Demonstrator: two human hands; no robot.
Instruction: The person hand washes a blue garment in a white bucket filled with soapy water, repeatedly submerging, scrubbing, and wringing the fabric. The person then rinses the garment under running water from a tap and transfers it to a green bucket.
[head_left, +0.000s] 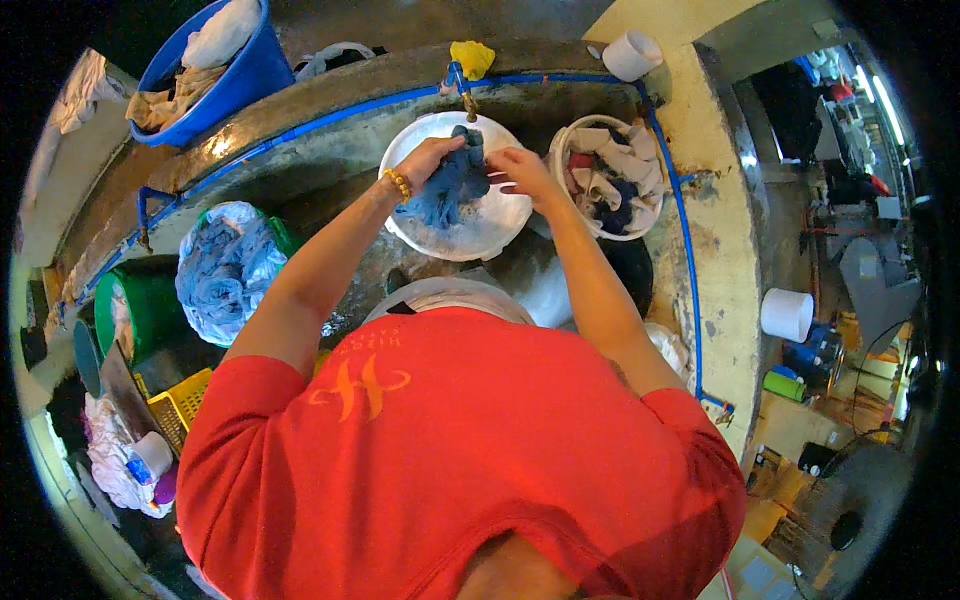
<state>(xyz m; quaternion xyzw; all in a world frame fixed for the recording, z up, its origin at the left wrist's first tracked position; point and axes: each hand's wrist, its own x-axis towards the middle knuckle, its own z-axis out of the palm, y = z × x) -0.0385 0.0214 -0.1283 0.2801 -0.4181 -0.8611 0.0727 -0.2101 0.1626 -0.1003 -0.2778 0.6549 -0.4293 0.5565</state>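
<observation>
A bunched wet blue cloth (448, 191) hangs over a round white basin (501, 229) that has some suds and water in it. My left hand (429, 163), with a yellow bead bracelet at the wrist, grips the cloth's upper part, thumb on top. Just right of the cloth is my right hand (525, 174), its fingers apart and turned towards it; whether the fingertips touch the fabric is hard to see. A brass tap (470, 105) on a blue pipe stands over the basin's far rim.
Right of the basin, a white bucket (556, 161) holds beige and dark cloths. To the left is a lined green container with blue cloth (229, 259). A blue tub (262, 82) stands on the ledge. A blue pipe (337, 111) follows the wall. A yellow crate (180, 401) sits lower left.
</observation>
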